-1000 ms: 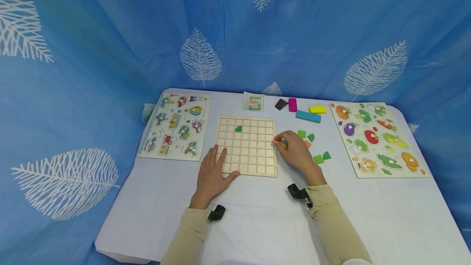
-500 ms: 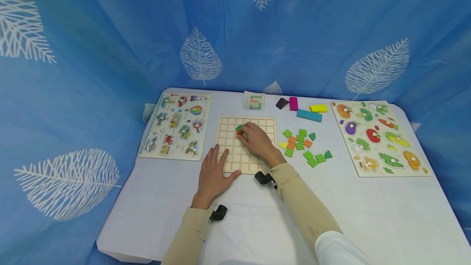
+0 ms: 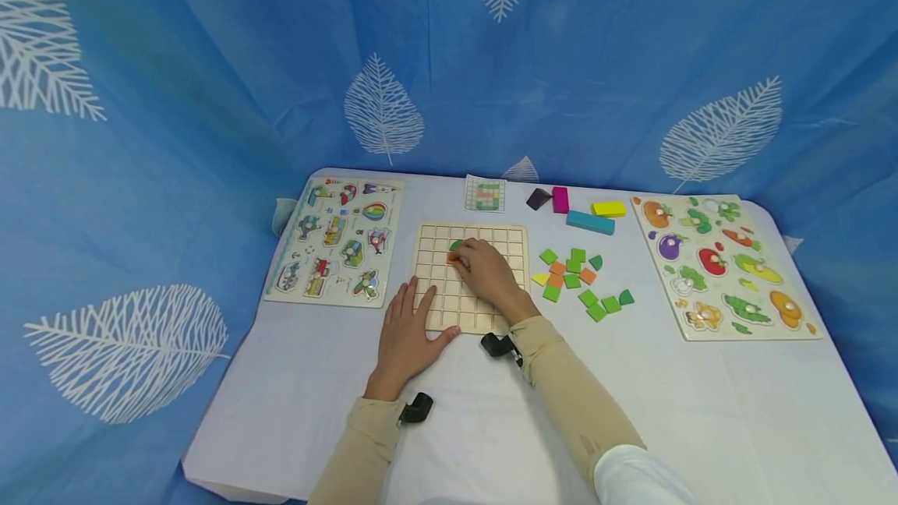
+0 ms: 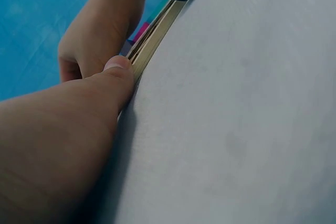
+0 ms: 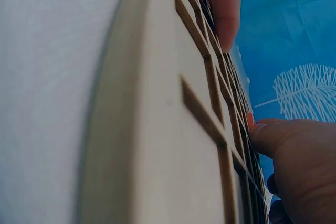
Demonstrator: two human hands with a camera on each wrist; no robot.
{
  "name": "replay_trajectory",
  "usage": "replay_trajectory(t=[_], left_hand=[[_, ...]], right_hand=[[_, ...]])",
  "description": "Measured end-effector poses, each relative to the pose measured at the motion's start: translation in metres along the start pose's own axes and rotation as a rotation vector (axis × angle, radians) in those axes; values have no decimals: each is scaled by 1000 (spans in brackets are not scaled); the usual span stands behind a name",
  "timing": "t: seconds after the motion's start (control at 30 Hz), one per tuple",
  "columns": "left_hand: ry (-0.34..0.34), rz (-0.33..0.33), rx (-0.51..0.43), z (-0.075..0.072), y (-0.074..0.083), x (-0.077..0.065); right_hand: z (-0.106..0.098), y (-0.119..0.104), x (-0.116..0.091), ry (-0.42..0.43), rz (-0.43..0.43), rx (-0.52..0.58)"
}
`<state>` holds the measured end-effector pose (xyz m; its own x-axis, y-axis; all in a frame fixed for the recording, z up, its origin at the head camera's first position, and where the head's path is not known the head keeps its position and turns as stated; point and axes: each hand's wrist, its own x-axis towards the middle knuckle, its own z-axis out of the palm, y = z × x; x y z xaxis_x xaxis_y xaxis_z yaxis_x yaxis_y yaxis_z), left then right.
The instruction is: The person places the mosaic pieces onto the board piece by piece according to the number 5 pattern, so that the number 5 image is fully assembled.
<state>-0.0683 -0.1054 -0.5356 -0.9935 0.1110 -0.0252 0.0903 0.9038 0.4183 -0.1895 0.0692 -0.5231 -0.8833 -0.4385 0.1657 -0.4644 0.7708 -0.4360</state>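
My right hand [image 3: 489,275] pinches a small orange tile [image 3: 451,259] low over the wooden grid board [image 3: 428,244], just below a green quarter-round tile [image 3: 456,244] that lies in one of its cells. In the right wrist view, the orange tile [image 5: 250,119] shows at the thumb tip, among the raised grid ridges. My left hand [image 3: 407,337] rests with spread, fairly straight fingers on the board's lower left corner. Its thumb [image 4: 118,74] lies along the near edge in the left wrist view.
Right of the board lie several loose green, orange and yellow tiles [image 3: 571,277]. A printed pattern card [image 3: 485,193] lies behind it, near coloured blocks [image 3: 591,222]. Picture puzzles stand at both sides: vehicles [image 3: 333,240] left, vegetables [image 3: 726,267] right.
My right hand has carried the orange tile left from the loose tiles onto the board, then shifted only slightly in the last half second. My left hand has stayed in place.
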Motion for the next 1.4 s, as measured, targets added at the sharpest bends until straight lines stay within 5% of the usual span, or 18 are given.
replay_trajectory(t=[0.6, 0.77, 1.0, 1.4], left_hand=[[2, -3, 14, 0, 1, 2], [16, 6, 11, 2, 1, 1], [10, 14, 19, 7, 0, 2], [6, 7, 6, 4, -1, 0]], right_hand=[[-2, 2, -3, -2, 25, -12], [-11, 6, -13, -10, 37, 72], [-41, 36, -50, 114, 155, 198], [-81, 116, -137, 232, 447, 75]])
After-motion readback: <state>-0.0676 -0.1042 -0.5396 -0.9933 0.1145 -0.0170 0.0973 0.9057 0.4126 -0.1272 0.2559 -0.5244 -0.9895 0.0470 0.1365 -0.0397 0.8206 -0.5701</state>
